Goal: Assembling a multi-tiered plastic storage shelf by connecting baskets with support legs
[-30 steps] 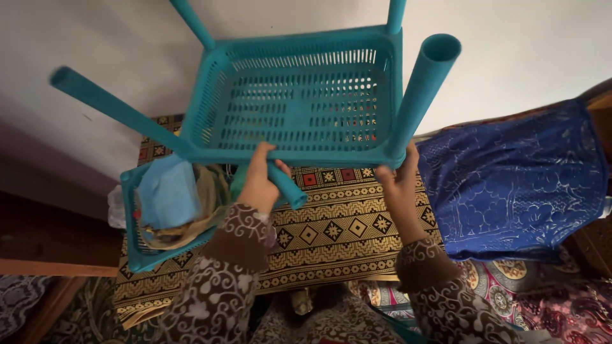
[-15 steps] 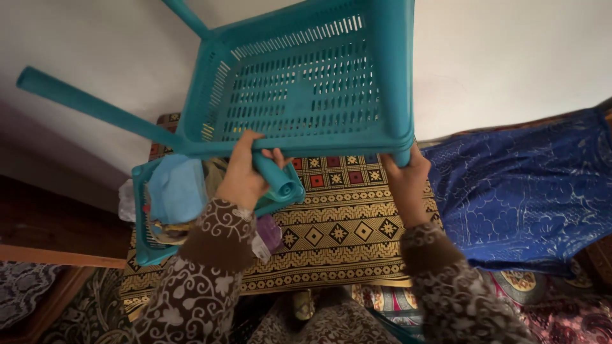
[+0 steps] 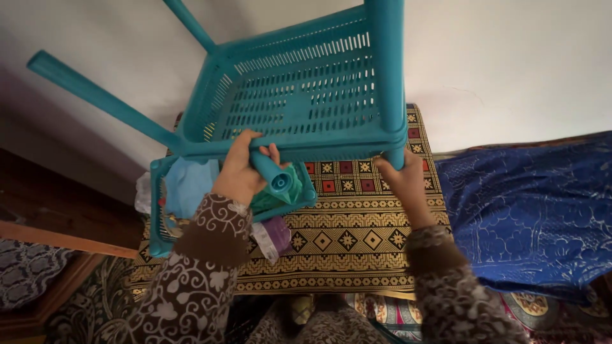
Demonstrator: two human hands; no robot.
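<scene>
A teal slatted plastic rack [image 3: 299, 95] with tube legs fills the upper centre of the frame, tilted above a patterned mat [image 3: 357, 236]. The left hand [image 3: 239, 169] clasps its lower-left corner beside a short leg tube [image 3: 271, 173]; the right hand [image 3: 401, 185] grips the lower-right leg. A teal basket [image 3: 159, 210] sits lower left.

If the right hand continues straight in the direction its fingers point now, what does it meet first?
The right hand points up and away, already touching the teal rack's corner post; beyond that, probably the white wall, though depth is unclear.
</scene>
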